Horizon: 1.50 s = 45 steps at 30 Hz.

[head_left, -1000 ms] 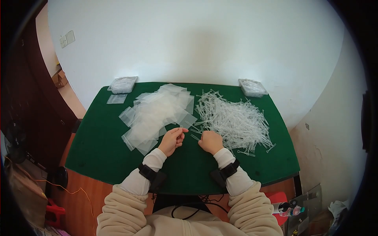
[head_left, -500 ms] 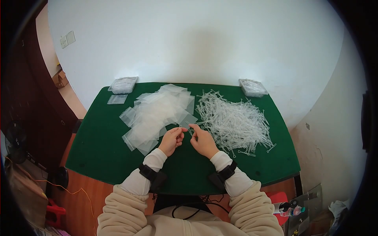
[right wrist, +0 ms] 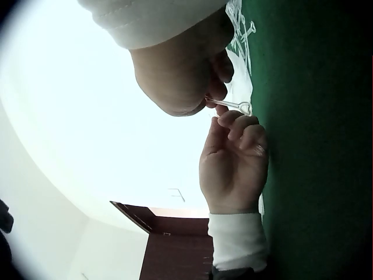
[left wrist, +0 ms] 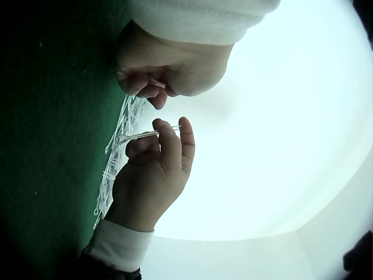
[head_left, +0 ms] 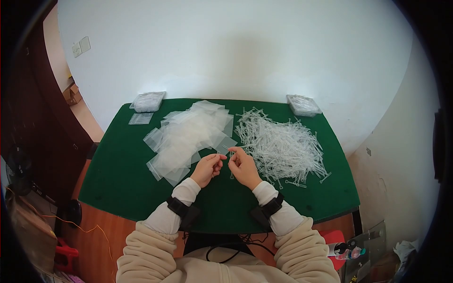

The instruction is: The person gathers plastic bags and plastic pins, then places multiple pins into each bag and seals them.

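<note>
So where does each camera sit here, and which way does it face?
Head: above, looking down at the table, bags, sticks; left hand, right hand and sleeves show.
Left wrist: beside the left hand, facing the right hand pinching a stick.
Right wrist: beside the right hand, facing the left hand.
Both wrist views share that stick.

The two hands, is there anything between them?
Only a clear plastic stick that the right hand pinches, beside the left hand; under it bare green table, head view.

Your green table [head_left: 118, 184] carries a spread of clear plastic bags [head_left: 188, 137] on your left, a heap of clear plastic sticks [head_left: 283, 146] on your right, and two filled packs [head_left: 147, 101] [head_left: 302, 104] at its far corners.
</note>
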Each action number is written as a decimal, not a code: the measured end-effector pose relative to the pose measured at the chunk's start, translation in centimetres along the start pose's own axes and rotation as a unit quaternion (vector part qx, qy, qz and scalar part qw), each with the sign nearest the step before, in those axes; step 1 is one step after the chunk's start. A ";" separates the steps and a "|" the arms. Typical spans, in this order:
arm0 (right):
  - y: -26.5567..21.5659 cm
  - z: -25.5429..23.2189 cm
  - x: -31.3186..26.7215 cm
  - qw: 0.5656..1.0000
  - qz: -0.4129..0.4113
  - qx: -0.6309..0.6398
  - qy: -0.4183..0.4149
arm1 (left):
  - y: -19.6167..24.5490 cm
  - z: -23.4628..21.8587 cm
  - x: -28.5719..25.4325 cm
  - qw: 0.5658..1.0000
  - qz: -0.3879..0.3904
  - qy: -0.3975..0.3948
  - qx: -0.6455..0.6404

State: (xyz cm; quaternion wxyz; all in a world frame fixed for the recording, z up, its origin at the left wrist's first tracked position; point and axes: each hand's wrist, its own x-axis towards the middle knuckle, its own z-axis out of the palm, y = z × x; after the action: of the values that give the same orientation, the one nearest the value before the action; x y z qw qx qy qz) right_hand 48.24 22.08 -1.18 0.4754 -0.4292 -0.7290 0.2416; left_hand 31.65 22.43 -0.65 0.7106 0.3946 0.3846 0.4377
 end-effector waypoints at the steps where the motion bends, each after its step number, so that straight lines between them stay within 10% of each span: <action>1: 0.0 0.0 0.0 1.000 -0.005 0.018 0.003 | 0.0 0.0 0.0 1.000 -0.001 0.000 -0.001; 13: -2.2 -0.2 0.2 0.976 0.001 0.160 0.146 | 0.2 -0.3 0.2 0.998 -0.006 0.026 -0.053; 17: -1.9 -0.7 0.2 0.970 -0.185 -0.055 0.148 | -0.2 -0.5 0.4 0.994 -0.037 -0.001 -0.100; 45: -3.0 0.7 0.3 0.938 -0.328 -0.105 0.051 | -0.8 -0.7 0.8 0.967 -0.003 -0.037 -0.250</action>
State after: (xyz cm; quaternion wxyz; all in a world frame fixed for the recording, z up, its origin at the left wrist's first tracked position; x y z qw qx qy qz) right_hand 46.43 20.84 0.94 0.5170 -0.2261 -0.8251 -0.0281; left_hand 31.56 23.12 -1.76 0.8016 0.2190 0.2371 0.5032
